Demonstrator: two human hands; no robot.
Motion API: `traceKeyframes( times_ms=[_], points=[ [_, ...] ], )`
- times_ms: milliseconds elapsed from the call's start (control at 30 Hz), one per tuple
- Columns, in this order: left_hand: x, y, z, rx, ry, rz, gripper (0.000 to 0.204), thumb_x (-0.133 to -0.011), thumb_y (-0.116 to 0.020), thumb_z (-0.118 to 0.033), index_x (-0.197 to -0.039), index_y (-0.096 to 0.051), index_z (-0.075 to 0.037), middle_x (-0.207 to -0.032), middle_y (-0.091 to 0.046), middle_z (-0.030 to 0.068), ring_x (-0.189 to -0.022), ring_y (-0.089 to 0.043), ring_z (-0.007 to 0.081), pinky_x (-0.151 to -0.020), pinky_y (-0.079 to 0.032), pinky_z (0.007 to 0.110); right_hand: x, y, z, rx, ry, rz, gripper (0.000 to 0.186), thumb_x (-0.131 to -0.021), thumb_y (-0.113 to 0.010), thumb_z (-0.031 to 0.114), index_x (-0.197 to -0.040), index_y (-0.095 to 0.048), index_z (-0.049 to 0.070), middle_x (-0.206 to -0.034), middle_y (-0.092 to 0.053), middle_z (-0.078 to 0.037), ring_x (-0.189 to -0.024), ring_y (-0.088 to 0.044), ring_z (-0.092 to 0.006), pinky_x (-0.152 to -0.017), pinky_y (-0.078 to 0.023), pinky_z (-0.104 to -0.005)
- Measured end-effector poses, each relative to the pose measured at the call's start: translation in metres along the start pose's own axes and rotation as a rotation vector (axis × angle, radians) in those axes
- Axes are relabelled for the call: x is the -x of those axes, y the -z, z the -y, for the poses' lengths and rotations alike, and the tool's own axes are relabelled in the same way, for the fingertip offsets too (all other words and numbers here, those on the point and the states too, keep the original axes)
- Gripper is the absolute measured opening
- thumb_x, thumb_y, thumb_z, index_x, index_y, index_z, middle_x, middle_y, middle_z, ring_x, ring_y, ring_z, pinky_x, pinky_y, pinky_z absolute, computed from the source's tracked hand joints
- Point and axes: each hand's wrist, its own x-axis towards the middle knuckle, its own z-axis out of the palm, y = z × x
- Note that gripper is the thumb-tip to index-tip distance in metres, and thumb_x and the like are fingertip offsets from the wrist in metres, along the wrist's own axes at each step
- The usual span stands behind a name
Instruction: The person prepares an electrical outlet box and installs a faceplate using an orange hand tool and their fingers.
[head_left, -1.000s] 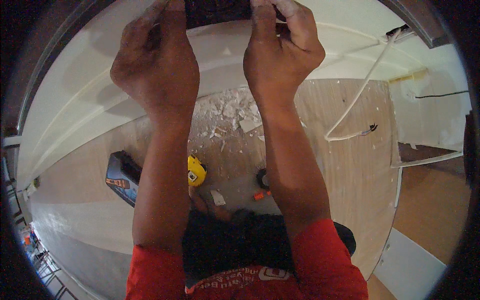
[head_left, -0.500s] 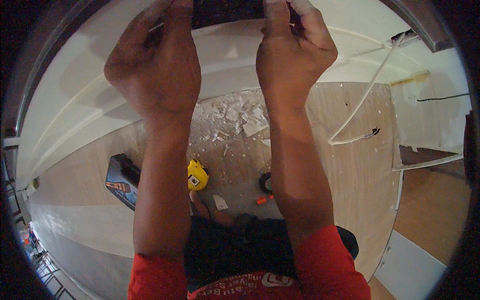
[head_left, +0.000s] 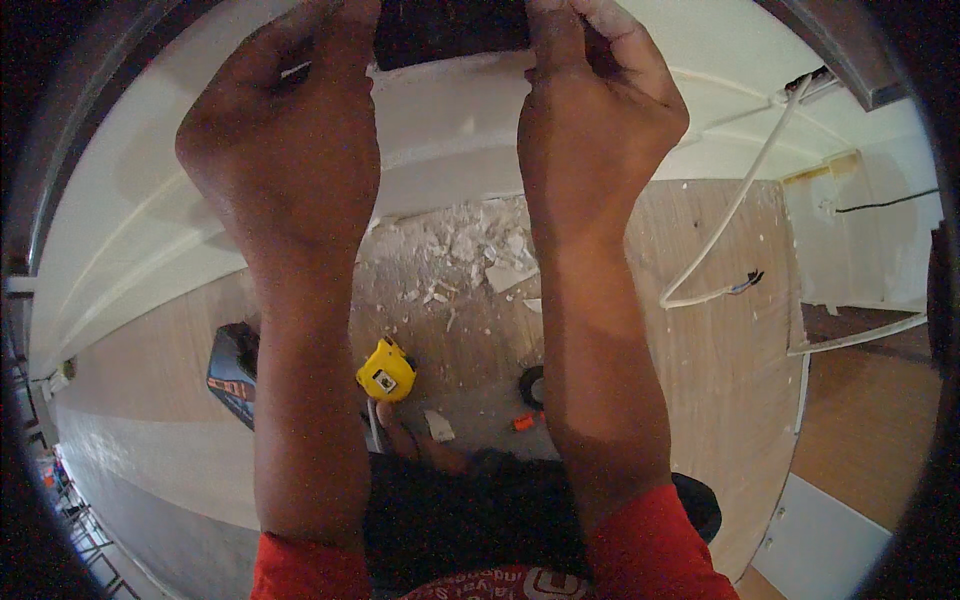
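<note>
Both my hands are raised to the top of the view, side by side, with the fingers bent inward. My left hand [head_left: 285,150] is closed at the left side of a dark rectangular area [head_left: 455,30] with a rough lower edge. At its right side, my right hand [head_left: 600,140] is closed too, thumb and fingers pinched together. The fingertips run out of the frame, so what they grip cannot be made out. I cannot tell whether the dark area is an opening or a dark sheet. A pale curved surface [head_left: 450,120] lies below it.
Broken white chips [head_left: 480,245] lie on the wood-patterned surface below. Near my legs are a yellow tape measure [head_left: 387,372], a dark printed box [head_left: 232,375], a black round item [head_left: 533,386] and a small orange piece [head_left: 523,422]. A white cable [head_left: 730,215] with bare ends hangs at right.
My hands have moved slightly apart, the left one leftward. The view has shifted a little, with the floor items lower and more of the dark area showing.
</note>
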Motion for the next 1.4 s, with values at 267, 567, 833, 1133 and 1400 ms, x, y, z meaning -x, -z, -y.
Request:
traceKeyframes(
  times_ms=[267,567,833,1133,1400],
  points=[
    [0.002,0.001,-0.003,0.013,0.011,-0.011,0.028,-0.088,-0.075,-0.022,-0.102,-0.074,0.002,-0.09,-0.075,0.0102,-0.077,-0.072,0.0149,-0.073,-0.059,0.027,0.003,-0.009,0.003,0.071,0.052,-0.036,0.017,-0.087,-0.075,0.007,-0.101,-0.073,-0.002,-0.091,-0.072,-0.008,-0.08,-0.064,-0.0112,-0.073,-0.052,-0.0236],
    [0.003,0.002,-0.006,0.045,0.142,-0.027,0.027,-0.086,-0.077,-0.024,-0.097,-0.074,0.001,-0.082,-0.075,0.0085,-0.076,-0.071,0.0141,-0.073,-0.056,0.027,0.001,-0.012,0.008,0.092,0.053,-0.05,0.017,-0.085,-0.078,0.006,-0.099,-0.074,-0.003,-0.089,-0.072,-0.007,-0.079,-0.064,-0.0106,-0.073,-0.051,-0.0232],
    [0.003,0.0,-0.009,0.076,0.171,-0.022,0.021,-0.082,-0.08,-0.016,-0.087,-0.074,0.003,-0.069,-0.069,0.0052,-0.063,-0.061,0.0081,-0.059,-0.048,0.023,-0.002,-0.006,0.006,0.122,0.074,-0.062,0.016,-0.083,-0.079,0.005,-0.096,-0.074,-0.003,-0.088,-0.072,-0.007,-0.078,-0.064,-0.0115,-0.072,-0.051,-0.0237],
    [0.001,-0.005,0.006,0.196,-0.014,-0.097,0.025,-0.081,-0.081,-0.021,-0.084,-0.075,0.003,-0.067,-0.069,0.0061,-0.06,-0.06,0.0089,-0.059,-0.048,0.025,0.001,-0.006,0.005,0.019,-0.026,-0.037,0.009,-0.081,-0.076,-0.002,-0.09,-0.074,-0.001,-0.089,-0.072,-0.009,-0.081,-0.067,-0.0163,-0.078,-0.053,-0.0277],
    [-0.004,0.008,-0.01,0.155,0.093,-0.037,0.029,-0.082,-0.081,-0.025,-0.077,-0.074,0.003,-0.058,-0.065,0.0037,-0.053,-0.057,0.0083,-0.053,-0.046,0.027,0.002,-0.006,0.005,0.048,-0.023,-0.041,0.008,-0.082,-0.077,0.0,-0.089,-0.073,-0.002,-0.089,-0.072,-0.009,-0.08,-0.066,-0.014,-0.075,-0.052,-0.026]
  ],
)
